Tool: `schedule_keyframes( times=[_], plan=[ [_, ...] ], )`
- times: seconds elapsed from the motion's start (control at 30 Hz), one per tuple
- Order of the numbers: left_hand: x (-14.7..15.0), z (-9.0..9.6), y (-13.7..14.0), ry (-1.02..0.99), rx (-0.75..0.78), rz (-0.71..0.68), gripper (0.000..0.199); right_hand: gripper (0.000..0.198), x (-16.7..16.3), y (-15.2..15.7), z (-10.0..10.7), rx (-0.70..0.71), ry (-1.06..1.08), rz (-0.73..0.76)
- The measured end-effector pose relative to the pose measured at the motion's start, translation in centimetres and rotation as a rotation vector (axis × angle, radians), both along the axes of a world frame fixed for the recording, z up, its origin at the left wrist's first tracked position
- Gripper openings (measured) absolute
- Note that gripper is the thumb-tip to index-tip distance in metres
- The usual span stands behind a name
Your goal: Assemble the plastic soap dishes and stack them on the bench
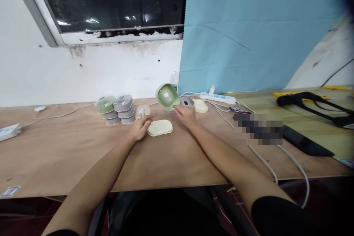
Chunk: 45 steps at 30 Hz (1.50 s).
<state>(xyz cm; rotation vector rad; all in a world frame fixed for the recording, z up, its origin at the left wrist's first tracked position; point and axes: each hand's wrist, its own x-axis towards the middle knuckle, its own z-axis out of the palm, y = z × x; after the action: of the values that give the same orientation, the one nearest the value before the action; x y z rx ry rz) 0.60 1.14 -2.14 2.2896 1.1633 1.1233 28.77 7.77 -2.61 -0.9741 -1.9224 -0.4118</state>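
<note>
The cream dish (160,128) lies flat on the bench (171,166), its long axis running left to right, from the left hand's side towards the right's. The green box (167,97) is beyond the dish and slightly to its right, tilted with its hollow side showing; it is blurred, so its long axis is hard to judge. The right hand (186,117), beyond the dish's right end, pinches the box's lower right rim between thumb and fingers. The left hand (140,129) is the nearer to the dish, just beside its left end, fingers bent; whether they touch the dish or grip anything, I cannot tell. Beyond the dish and to its left are a small clear box (146,109) and, further left, stacked boxes (124,108). Beyond it and to its right are a grey box (186,101) and a second cream dish (201,106).
</note>
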Motion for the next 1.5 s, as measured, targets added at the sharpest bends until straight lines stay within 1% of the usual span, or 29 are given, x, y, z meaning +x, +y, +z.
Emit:
schedule_keyframes(
  times=[0.1, 0.17, 0.27, 0.33, 0.5, 0.7, 0.8, 0.9, 1.0, 1.1, 1.17, 1.37, 1.5],
  plan=[
    [-0.1, 0.4, -0.3, 0.175, 0.028, 0.065, 0.048, 0.033, 1.9, 0.7, 0.1, -0.039, 0.178, -0.143],
    [0.0, 0.7, -0.5, 0.237, 0.026, 0.090, 0.048, 0.034, 3.3, 1.2, 0.0, -0.060, 0.251, -0.245],
    [0.4, 0.9, -0.7, 0.277, 0.047, 0.078, 0.046, 0.033, 5.0, 2.1, -0.4, -0.104, 0.290, -0.352],
    [0.6, 1.0, -0.8, 0.287, 0.066, 0.052, 0.042, 0.033, 5.6, 2.6, -0.8, -0.140, 0.280, -0.385],
    [0.8, 1.0, -0.9, 0.315, 0.055, 0.042, 0.039, 0.030, 5.3, 3.4, -1.4, -0.179, 0.209, -0.376],
    [0.6, 0.9, -0.8, 0.319, 0.041, 0.045, 0.040, 0.035, 4.3, 3.1, -1.5, -0.182, 0.165, -0.247],
    [0.6, 0.8, -0.8, 0.329, 0.049, 0.036, 0.040, 0.036, 4.1, 3.0, -1.4, -0.193, 0.165, -0.217],
    [0.6, 0.7, -0.8, 0.352, 0.040, 0.035, 0.043, 0.038, 4.2, 3.0, -1.3, -0.211, 0.195, -0.247],
    [0.7, 0.7, -0.9, 0.386, 0.023, 0.039, 0.050, 0.042, 4.3, 2.9, -1.2, -0.225, 0.251, -0.324],
    [0.7, 0.7, -0.9, 0.407, 0.000, 0.041, 0.053, 0.045, 4.6, 2.7, -1.0, -0.209, 0.299, -0.405],
    [0.7, 0.7, -0.8, 0.423, -0.022, 0.041, 0.054, 0.047, 4.7, 2.7, -1.0, -0.195, 0.315, -0.433],
    [0.7, 0.6, -0.8, 0.438, -0.053, 0.048, 0.057, 0.047, 5.0, 3.4, -1.6, -0.302, 0.305, -0.403],
    [0.7, 0.6, -0.8, 0.440, -0.053, 0.044, 0.056, 0.045, 5.1, 3.5, -1.8, -0.294, 0.320, -0.405]
  ],
)
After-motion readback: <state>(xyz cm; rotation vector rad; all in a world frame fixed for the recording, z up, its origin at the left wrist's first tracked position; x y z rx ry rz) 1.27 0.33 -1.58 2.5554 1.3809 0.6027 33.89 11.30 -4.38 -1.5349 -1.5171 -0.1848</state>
